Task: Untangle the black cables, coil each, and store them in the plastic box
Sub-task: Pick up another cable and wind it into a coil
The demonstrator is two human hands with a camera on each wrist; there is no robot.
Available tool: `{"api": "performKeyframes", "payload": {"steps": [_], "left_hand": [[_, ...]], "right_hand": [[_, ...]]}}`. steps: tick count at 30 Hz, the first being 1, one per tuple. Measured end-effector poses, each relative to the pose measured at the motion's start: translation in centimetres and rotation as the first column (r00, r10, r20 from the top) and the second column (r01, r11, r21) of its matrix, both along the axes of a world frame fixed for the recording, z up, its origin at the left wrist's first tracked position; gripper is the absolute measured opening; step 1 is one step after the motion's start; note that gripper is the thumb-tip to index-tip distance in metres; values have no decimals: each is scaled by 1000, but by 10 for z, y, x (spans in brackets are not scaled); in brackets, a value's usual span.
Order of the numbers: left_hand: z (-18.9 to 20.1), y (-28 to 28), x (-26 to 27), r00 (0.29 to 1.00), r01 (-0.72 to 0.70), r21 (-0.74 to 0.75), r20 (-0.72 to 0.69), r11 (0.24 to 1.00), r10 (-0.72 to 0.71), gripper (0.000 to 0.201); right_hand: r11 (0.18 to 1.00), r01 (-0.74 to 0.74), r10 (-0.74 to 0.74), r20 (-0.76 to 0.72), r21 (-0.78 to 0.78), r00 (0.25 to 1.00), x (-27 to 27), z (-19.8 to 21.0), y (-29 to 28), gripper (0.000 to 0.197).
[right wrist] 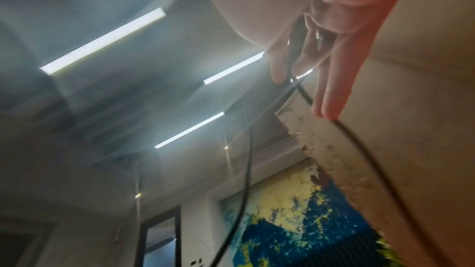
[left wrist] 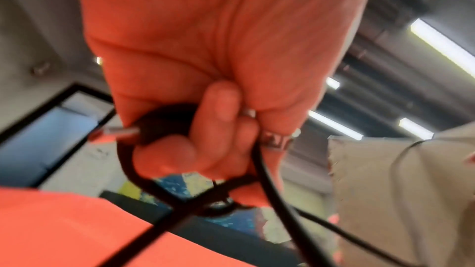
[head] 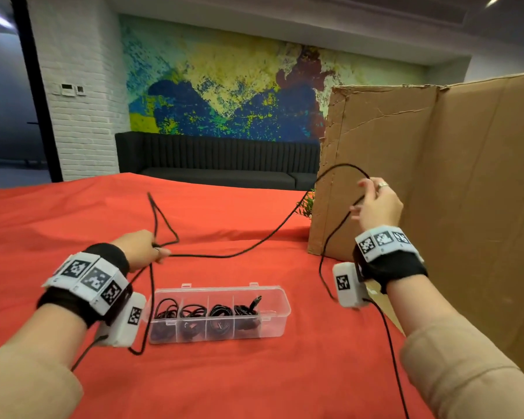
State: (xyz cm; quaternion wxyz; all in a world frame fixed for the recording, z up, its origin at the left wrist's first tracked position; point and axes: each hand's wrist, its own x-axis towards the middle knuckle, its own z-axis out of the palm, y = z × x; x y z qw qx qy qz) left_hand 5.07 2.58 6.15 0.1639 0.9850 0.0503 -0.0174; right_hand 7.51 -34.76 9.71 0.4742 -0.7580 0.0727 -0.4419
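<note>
A long black cable (head: 254, 246) stretches in the air between my two hands above the red table. My left hand (head: 144, 246) grips one end of it in curled fingers, with a loop standing up behind the hand. The left wrist view shows the cable (left wrist: 272, 190) and its metal plug (left wrist: 120, 131) in that fist (left wrist: 205, 129). My right hand (head: 375, 201) is raised in front of the cardboard and pinches the cable, which arcs over it and hangs down. In the right wrist view the cable (right wrist: 359, 143) runs past the fingers (right wrist: 331, 92). The clear plastic box (head: 273, 325) lies between my forearms; several of its compartments hold coiled black cables.
A tall cardboard panel (head: 436, 176) stands on the right of the table, close behind my right hand. A small green plant (head: 306, 205) peeks out beside it. A red cloth (head: 73, 213) covers the table. A dark sofa (head: 218, 158) stands beyond the far edge.
</note>
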Motion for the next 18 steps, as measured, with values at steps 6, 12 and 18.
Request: {"api": "performKeyframes", "payload": {"steps": [6,12,18], "left_hand": [[3,-33,-14,951,262,-471,-20,842,-307,31],[-8,-65,-16,936,337,-516,94,788,-339,32],[-17,-76,-16,923,384,-554,259,739,-285,31]], "right_hand": [[927,-175,1,-464,-332,886,19,-7,57,54],[716,-623,444,-484,-315,754,-26,-44,100,53],[530,-795,527,-621,-295,581,-49,-72,104,29]]}}
